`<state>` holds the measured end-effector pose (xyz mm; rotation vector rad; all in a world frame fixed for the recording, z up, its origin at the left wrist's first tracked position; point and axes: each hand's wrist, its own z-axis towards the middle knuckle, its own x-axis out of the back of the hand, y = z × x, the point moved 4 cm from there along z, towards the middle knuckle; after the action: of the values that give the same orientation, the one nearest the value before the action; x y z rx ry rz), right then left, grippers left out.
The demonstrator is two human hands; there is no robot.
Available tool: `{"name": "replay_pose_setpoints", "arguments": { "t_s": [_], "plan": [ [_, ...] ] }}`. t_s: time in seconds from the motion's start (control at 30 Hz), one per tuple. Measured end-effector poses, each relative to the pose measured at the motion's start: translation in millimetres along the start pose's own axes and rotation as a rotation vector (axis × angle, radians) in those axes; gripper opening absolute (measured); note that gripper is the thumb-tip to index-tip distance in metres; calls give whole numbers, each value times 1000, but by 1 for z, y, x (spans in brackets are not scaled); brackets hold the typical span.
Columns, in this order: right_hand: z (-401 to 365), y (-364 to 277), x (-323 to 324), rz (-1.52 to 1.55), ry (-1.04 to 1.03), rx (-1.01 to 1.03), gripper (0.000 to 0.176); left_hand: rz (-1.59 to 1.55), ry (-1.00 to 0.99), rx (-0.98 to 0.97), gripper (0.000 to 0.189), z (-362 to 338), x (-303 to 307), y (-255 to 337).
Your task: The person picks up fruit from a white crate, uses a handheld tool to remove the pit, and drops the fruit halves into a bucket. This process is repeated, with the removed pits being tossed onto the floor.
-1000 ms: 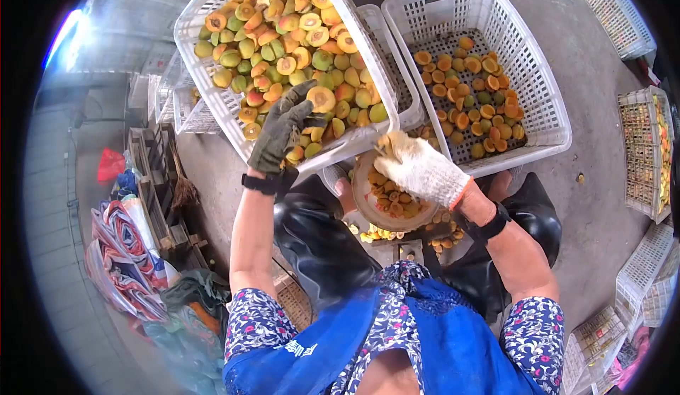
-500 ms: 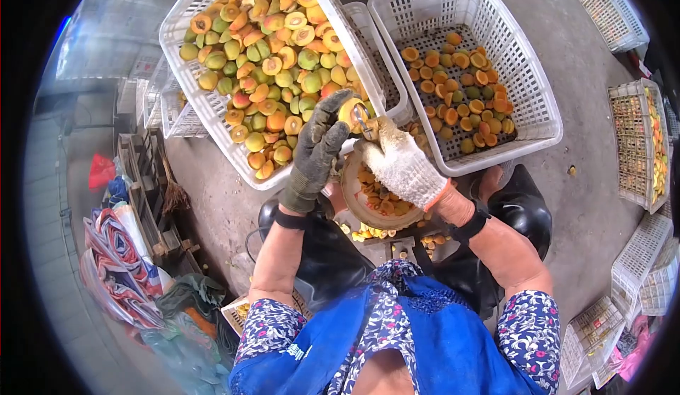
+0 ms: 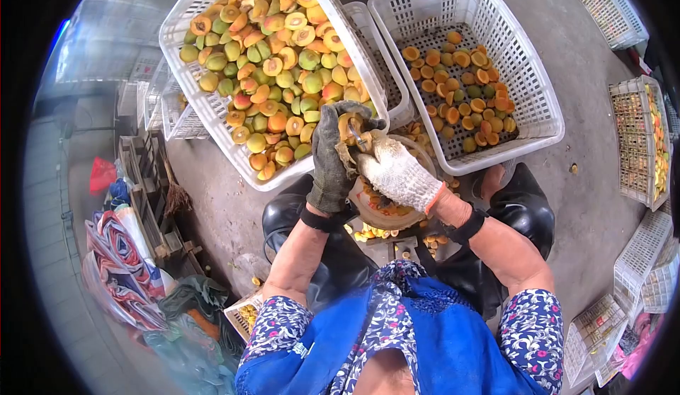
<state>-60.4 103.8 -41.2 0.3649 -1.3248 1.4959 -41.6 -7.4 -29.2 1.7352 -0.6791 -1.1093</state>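
Observation:
My left hand, in a dark, dirty glove, is closed around a halved fruit with its cut side showing. My right hand, in a whitish glove, grips a small metal tool whose tip touches the fruit. Below both hands, between my knees, is a round bowl with orange fruit pieces, partly hidden by my right hand. A white crate full of halved green, yellow and red fruit is at the upper left. Another white crate at the upper right holds orange fruit halves.
More crates of fruit stand at the far right. Wooden pallets and a broom are at the left, near striped plastic sheeting. A small box with fruit pieces lies beside my left elbow.
My left hand has moved slightly down and to the right with the fruit, and its wrist is more upright. The fruit has turned against the tool. My right hand has shifted slightly down.

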Motion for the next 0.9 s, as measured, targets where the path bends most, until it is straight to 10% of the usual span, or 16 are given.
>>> {"name": "replay_pose_setpoints", "arguments": {
  "t_s": [0.2,0.27,0.4,0.47,0.57,0.6,0.67,0.7,0.83,0.9],
  "plan": [
    [3,1,7,189,-53,71,20,-24,-148,-28,52,11,13,-7],
    [8,5,15,877,-376,-516,24,-67,-291,-62,53,12,16,-8],
    [-1,3,-3,661,-360,-203,30,-205,-426,-7,53,5,14,-16],
    [-10,-4,-7,1482,-767,-868,30,-409,-484,121,50,4,11,-19],
    [-5,-6,23,1260,-938,-906,33,-420,-92,237,46,-5,8,-10],
    [-1,-4,22,949,-647,-129,37,-405,-127,202,43,1,25,-13],
    [-45,8,-31,274,-683,66,22,-470,220,231,40,7,56,-13],
    [-43,5,-8,136,-694,-231,26,-490,238,180,40,20,70,-11],
    [-22,4,11,233,-674,-357,27,-462,-107,16,50,38,-19,66],
    [-34,23,-31,187,-472,-117,26,-45,-187,-104,59,49,-28,85]
  ]
}}
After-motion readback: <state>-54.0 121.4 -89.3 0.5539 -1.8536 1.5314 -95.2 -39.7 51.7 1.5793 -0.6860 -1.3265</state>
